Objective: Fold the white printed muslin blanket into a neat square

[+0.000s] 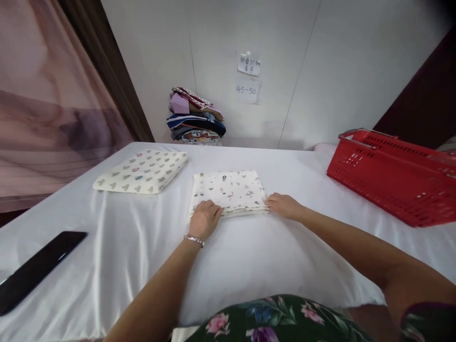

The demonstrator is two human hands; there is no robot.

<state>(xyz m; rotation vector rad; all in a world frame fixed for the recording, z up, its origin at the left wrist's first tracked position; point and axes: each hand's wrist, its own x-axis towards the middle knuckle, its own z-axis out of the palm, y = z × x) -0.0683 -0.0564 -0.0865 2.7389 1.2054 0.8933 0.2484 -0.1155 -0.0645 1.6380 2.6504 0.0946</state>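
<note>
A folded white cloth (228,190) with small scattered prints lies flat in the middle of the white-covered table (235,266). At its near left corner, my left hand (205,219) rests with bent fingers gripping the near edge; a silver bracelet circles that wrist. My right hand (284,206) pinches the near right corner of the same cloth. Several layers show along the near edge between the hands. To the left lies a second folded cloth (144,171), cream with mushroom-like grey prints, which neither hand touches.
A red plastic basket (388,175) with a metal handle stands at the right. A black phone (39,266) lies at the near left. Behind the table's far edge is a stack of folded fabrics (195,118) against the wall. Pink curtains (53,104) hang at the left.
</note>
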